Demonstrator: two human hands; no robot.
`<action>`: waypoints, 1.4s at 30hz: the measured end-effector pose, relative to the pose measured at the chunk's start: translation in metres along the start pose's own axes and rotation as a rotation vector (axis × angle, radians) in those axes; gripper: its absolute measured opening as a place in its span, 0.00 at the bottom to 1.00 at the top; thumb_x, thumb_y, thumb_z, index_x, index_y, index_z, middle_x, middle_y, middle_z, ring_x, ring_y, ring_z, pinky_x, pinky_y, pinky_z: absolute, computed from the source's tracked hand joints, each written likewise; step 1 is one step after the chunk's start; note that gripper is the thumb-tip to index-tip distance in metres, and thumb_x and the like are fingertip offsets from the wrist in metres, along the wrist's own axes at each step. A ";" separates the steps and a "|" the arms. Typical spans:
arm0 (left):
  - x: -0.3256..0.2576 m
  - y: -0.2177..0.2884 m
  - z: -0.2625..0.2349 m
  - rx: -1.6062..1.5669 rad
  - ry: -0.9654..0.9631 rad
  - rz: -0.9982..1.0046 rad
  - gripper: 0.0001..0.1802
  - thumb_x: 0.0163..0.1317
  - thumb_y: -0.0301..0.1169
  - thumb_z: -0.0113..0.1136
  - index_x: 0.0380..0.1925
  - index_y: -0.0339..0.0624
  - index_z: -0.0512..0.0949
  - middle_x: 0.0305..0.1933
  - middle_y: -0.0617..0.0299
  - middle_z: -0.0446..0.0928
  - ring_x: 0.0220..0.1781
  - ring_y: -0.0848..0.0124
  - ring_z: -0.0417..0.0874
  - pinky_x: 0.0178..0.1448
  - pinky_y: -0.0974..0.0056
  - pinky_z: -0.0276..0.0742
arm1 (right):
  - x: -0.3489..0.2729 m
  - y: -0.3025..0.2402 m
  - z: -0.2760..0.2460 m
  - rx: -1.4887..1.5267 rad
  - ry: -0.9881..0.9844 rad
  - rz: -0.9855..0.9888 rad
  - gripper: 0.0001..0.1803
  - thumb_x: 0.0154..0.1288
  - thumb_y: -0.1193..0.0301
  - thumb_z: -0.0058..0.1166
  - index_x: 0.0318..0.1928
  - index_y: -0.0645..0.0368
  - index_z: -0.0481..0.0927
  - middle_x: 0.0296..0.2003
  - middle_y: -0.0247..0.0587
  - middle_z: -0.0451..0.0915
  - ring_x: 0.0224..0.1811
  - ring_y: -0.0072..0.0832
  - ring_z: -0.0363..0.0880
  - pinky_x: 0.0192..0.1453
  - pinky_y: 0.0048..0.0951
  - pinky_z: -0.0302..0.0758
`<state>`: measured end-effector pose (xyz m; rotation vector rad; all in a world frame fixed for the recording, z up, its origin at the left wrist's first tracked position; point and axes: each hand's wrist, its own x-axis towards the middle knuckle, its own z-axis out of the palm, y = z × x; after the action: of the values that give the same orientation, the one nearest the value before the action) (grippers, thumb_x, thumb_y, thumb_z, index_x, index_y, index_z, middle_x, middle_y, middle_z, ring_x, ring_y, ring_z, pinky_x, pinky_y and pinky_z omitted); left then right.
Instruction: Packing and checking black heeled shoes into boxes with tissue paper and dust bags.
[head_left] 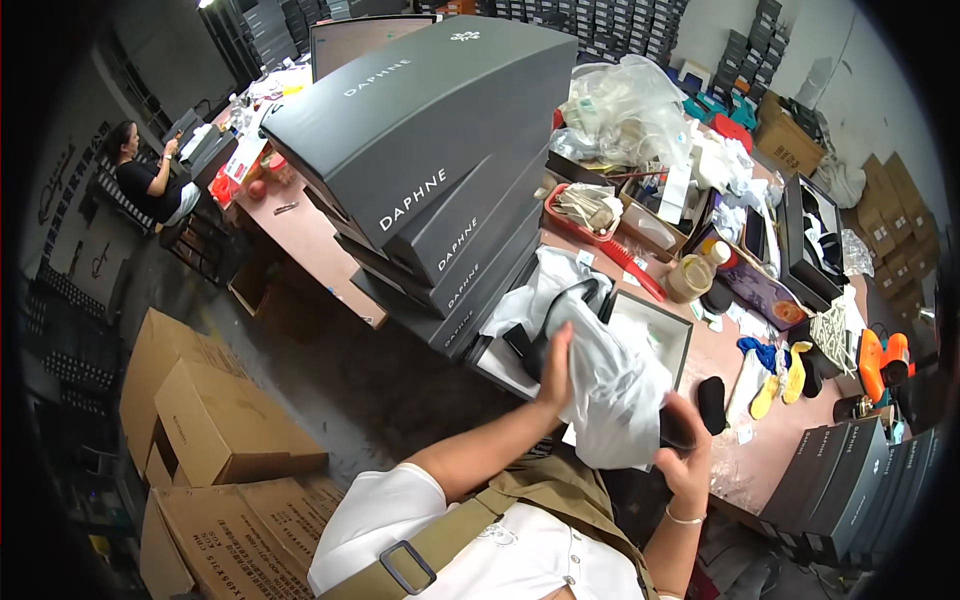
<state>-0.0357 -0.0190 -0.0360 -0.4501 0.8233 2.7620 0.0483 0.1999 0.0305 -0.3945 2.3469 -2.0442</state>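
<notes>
My left hand grips one side of a bundle of white tissue paper, with black shoe parts showing at its upper end. At the lower right of the bundle my right hand is closed round a dark rounded shoe end that sticks out of the paper. How the shoes lie inside is hidden by the tissue. Beneath and behind the bundle, an open shoe box with a pale inside rests on the table. A black oval item lies to the right of my right hand.
Dark shoe boxes stand stacked close ahead on the left. Across the pink table are a red-rimmed tray, a jar, yellow sponge-like pieces and an orange tape dispenser. Cartons sit at left; a person sits farther off.
</notes>
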 end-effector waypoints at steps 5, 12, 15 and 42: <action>0.029 -0.001 -0.020 0.063 0.007 0.158 0.36 0.69 0.60 0.41 0.60 0.39 0.68 0.54 0.55 0.75 0.56 0.65 0.75 0.62 0.61 0.71 | -0.011 0.012 0.001 0.293 0.177 0.169 0.45 0.58 0.47 0.63 0.64 0.70 0.66 0.58 0.46 0.74 0.60 0.30 0.71 0.65 0.30 0.65; 0.009 0.084 0.048 0.264 -0.322 0.651 0.24 0.71 0.49 0.42 0.35 0.36 0.72 0.33 0.57 0.74 0.41 0.67 0.78 0.54 0.53 0.77 | -0.091 0.019 -0.083 0.595 0.609 0.199 0.32 0.68 0.45 0.48 0.56 0.61 0.70 0.49 0.53 0.78 0.39 0.42 0.83 0.43 0.40 0.83; 0.017 0.007 0.057 0.994 -0.783 1.164 0.14 0.61 0.41 0.61 0.37 0.43 0.74 0.36 0.57 0.72 0.47 0.60 0.76 0.67 0.44 0.63 | -0.087 0.024 -0.089 0.363 0.700 0.056 0.29 0.69 0.51 0.51 0.57 0.62 0.70 0.49 0.45 0.77 0.47 0.37 0.80 0.52 0.36 0.78; -0.038 -0.004 0.030 0.062 0.045 -0.258 0.36 0.63 0.65 0.45 0.54 0.46 0.73 0.50 0.59 0.78 0.52 0.64 0.78 0.59 0.56 0.73 | 0.050 0.005 0.038 -0.882 -0.136 -0.473 0.06 0.49 0.71 0.63 0.25 0.57 0.79 0.56 0.40 0.75 0.64 0.39 0.68 0.71 0.57 0.55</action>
<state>-0.0059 -0.0031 -0.0008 -0.5656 0.7977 2.4915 0.0051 0.1538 0.0284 -1.1239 3.1391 -0.8577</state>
